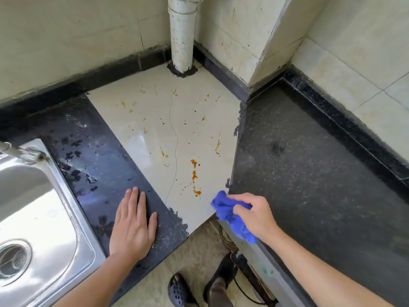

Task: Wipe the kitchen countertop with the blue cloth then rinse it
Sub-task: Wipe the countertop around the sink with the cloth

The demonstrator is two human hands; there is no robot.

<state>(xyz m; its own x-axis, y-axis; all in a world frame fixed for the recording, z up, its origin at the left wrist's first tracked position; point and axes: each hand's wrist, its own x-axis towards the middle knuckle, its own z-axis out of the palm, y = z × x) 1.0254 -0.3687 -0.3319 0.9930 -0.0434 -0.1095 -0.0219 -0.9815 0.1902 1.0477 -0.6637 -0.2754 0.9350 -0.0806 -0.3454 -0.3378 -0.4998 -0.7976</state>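
**The cloth in hand at the near edge of the counter**

We hold the blue cloth (pixel 228 212) bunched in our right hand (pixel 254 216), with the fingers curled round the wad, so the grip is closed on the fabric. Most of the cloth bulges out to the left of the grip. A loose tail hangs below the hand, over the front edge of the countertop (pixel 155 120).

We judge the cloth soft, light and limp. It will not keep a shape, so it is best held as a wad and pressed flat under the palm, with the hanging tail gathered in so that it does not drag. Whether it is wet or dry we cannot tell.

The wad appears to rest at the near corner of the pale tile, where the tile meets the dark slab under the hand. The orange stains (pixel 194 176) begin just beyond the grip and scatter away from it towards the white pipe (pixel 181 41).

Our left hand (pixel 132 224) lies flat on the dark slab well to the left of the grip, fingers straight, holding nothing. The steel sink (pixel 33 207), needed for rinsing, lies further left again.
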